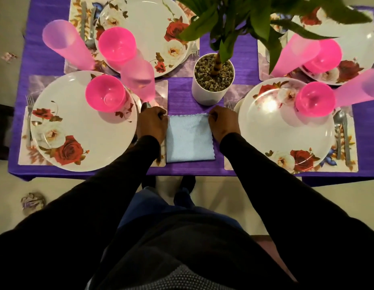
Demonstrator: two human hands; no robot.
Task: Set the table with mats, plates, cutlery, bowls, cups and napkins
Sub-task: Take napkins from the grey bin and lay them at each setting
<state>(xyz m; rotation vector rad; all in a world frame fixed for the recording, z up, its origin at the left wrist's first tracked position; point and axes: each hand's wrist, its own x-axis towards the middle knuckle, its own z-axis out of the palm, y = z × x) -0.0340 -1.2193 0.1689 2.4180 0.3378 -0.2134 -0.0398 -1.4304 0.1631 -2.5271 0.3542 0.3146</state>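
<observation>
Your light blue napkin (189, 139) lies folded flat on the purple tablecloth (181, 95) at the table's near edge, between the two near plates. Your left hand (152, 124) grips its far corner at 9 o'clock with curled fingers; your right hand (222, 124) pinches the other far corner at 3 o'clock. At 12 o'clock from the napkin, just beyond it, stands the white plant pot (211, 80) filled with pebbles. The left floral plate (77, 124) sits at 9 o'clock carrying a pink bowl (105, 94); the right floral plate (286, 126) at 3 o'clock carries another pink bowl (314, 99).
</observation>
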